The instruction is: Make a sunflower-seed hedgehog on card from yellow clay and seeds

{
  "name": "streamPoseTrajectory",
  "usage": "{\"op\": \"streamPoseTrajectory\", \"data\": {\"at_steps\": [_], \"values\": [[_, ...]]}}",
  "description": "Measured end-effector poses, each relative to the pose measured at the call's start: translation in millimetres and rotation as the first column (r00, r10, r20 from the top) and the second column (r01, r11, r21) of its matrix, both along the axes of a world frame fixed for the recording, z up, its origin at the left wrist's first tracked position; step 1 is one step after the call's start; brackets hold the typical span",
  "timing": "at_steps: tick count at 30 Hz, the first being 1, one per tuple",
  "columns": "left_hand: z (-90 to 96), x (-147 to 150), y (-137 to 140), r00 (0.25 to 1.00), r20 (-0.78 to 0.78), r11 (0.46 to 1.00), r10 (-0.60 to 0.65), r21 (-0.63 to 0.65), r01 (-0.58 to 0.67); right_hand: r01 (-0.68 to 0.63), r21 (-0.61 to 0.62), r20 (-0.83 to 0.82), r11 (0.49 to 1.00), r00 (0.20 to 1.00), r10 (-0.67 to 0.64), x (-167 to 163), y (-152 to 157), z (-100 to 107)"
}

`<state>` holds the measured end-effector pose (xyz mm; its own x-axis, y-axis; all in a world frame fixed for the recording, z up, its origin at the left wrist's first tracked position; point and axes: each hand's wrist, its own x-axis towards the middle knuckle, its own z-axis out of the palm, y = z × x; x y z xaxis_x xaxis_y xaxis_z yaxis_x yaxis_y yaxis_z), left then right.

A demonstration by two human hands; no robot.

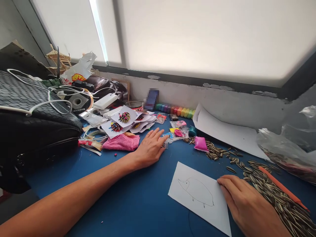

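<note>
A white paper card (197, 215) with a pencil-like outline of a hedgehog lies tilted on the blue table. My right hand (249, 199) is at its right edge, fingers bent together and closed on the upper right corner. My left hand (151, 146) reaches flat over the table, fingers stretched out and somewhat apart, palm down. Its fingertips are beside a small clear packet (166, 143), partly hidden by the hand. Just beyond are small bags of coloured clay (178, 133). A pink clay packet (201, 144) lies between the hands, farther back.
Sunflower seeds (276, 200) spread at the right with an orange stick-like tool (283, 188). White sheets (227, 131) and a plastic bag (286, 154) lie behind. Finished hedgehog cards (124, 117), a pink cloth (121, 142) and a black bag (37, 121) stand left. Coloured clay pots (175, 110) line the wall.
</note>
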<state>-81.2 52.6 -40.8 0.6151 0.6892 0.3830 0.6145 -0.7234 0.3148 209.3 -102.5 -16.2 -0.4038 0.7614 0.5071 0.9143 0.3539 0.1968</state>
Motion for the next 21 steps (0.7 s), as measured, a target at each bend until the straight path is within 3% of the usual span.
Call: {"op": "streamPoseTrajectory", "data": {"at_steps": [4,8,12,16,21], "values": [[-7.1,-2.2,5.7,0.998,-0.057,1.000,0.028,-0.013,-0.029,0.001,-0.003,0.058,1.000,0.998,-0.001,3.2,-0.3,-2.5],[1.0,1.8,-0.7,0.999,-0.029,0.999,0.037,0.018,-0.036,-0.009,-0.040,0.082,0.999,0.997,0.012,4.1,-1.8,-3.6],[14.0,8.9,-19.7,0.992,-0.025,0.993,-0.120,-0.003,0.120,-0.010,-0.036,0.077,0.999,0.997,0.013,2.3,-1.8,-2.6],[15.5,16.4,-42.2,0.945,-0.078,0.947,-0.318,-0.069,0.313,-0.021,-0.040,0.069,0.999,0.997,0.023,3.3,1.2,-2.6],[18.5,22.9,-54.3,0.929,-0.055,0.929,-0.366,-0.076,0.362,-0.100,0.010,0.024,0.995,0.995,0.100,14.8,8.0,-10.2]]}}
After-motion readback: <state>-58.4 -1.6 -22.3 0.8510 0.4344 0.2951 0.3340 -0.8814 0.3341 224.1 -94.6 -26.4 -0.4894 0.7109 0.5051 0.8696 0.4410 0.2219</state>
